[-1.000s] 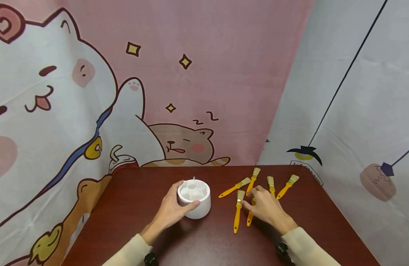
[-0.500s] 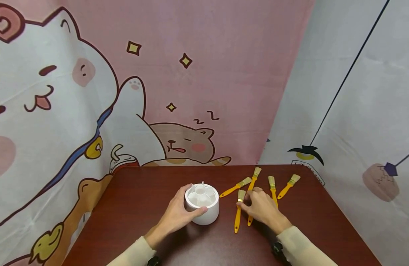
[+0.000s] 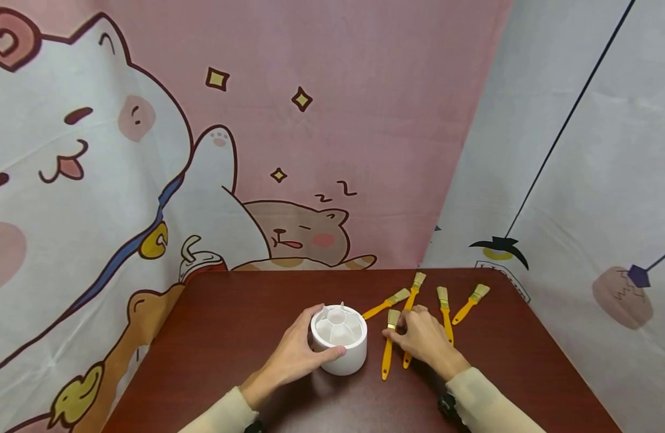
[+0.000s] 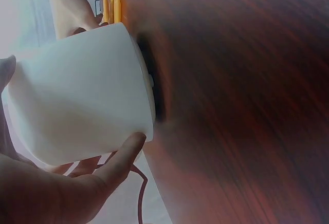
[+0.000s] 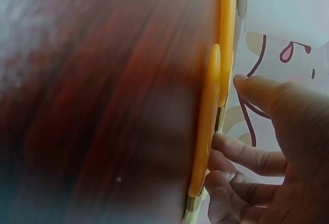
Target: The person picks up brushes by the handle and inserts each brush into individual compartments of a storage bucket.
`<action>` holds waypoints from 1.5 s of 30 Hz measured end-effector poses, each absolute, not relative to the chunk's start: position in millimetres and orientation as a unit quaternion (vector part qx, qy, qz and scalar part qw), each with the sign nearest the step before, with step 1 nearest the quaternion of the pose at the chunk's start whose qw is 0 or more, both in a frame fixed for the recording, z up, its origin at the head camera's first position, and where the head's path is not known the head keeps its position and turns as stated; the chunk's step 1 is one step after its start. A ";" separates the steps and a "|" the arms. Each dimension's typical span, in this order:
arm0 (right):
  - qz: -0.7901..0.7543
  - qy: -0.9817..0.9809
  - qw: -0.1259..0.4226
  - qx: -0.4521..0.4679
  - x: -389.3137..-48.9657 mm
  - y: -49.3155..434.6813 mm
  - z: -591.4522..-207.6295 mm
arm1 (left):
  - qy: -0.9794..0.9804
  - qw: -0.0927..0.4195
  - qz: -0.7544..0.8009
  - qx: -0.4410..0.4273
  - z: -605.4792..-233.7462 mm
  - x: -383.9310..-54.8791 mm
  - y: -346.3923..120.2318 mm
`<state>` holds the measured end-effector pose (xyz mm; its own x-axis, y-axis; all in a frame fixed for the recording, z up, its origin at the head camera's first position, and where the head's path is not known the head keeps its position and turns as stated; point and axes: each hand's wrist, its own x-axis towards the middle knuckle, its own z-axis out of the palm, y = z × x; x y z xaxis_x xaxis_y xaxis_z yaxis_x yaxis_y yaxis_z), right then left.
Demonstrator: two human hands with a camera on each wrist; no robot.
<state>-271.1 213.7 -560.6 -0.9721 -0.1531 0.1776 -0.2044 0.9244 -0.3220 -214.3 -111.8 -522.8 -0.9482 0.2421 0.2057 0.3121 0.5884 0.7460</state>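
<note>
My left hand [image 3: 300, 352] grips a white round holder [image 3: 350, 359] from its left side, thumb at the front and fingers behind. The holder's inside is split into compartments around a central ring. In the left wrist view its smooth wall [image 4: 85, 95] fills the palm, and a dark shadow lies under the base. My right hand [image 3: 427, 340] reaches over the paintbrushes, thumb and index finger apart at the metal band of the front-left paintbrush [image 3: 386, 361]. A second paintbrush [image 3: 407, 359] runs beneath this hand, its bristles hidden. In the right wrist view, handles [image 5: 205, 131] lie along the tabletop.
More yellow-handled paintbrushes lie behind and right of my right hand: one slanting left [image 3: 378, 309], one at the back [image 3: 413, 293], two on the right [image 3: 446, 319] [image 3: 469, 304]. The dark red-brown table [image 3: 246, 307] ends at a printed cloth backdrop [image 3: 386, 150].
My left hand has carried the white holder right and slightly nearer, closer to the paintbrushes. My right hand has shifted slightly left, its thumb reaching the front-left paintbrush.
</note>
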 end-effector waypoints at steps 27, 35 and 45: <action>0.255 -0.965 0.032 0.059 -277.6 207.8 -558.4 | -0.889 0.038 -0.423 -0.170 -522.9 -216.1 -111.5; 0.275 -0.959 0.032 0.062 -279.3 205.5 -559.5 | -0.889 0.035 -0.423 -0.172 -521.5 -215.6 -112.4; 0.301 -0.950 0.027 0.071 -278.2 204.6 -556.5 | -0.893 0.030 -0.417 -0.170 -521.4 -216.6 -112.7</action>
<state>-278.2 204.6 -556.5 -0.9884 -0.1195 0.0937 -0.1517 0.8083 -0.5689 -216.6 -112.7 -521.4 -0.9401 0.2789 0.1959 0.3293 0.5950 0.7332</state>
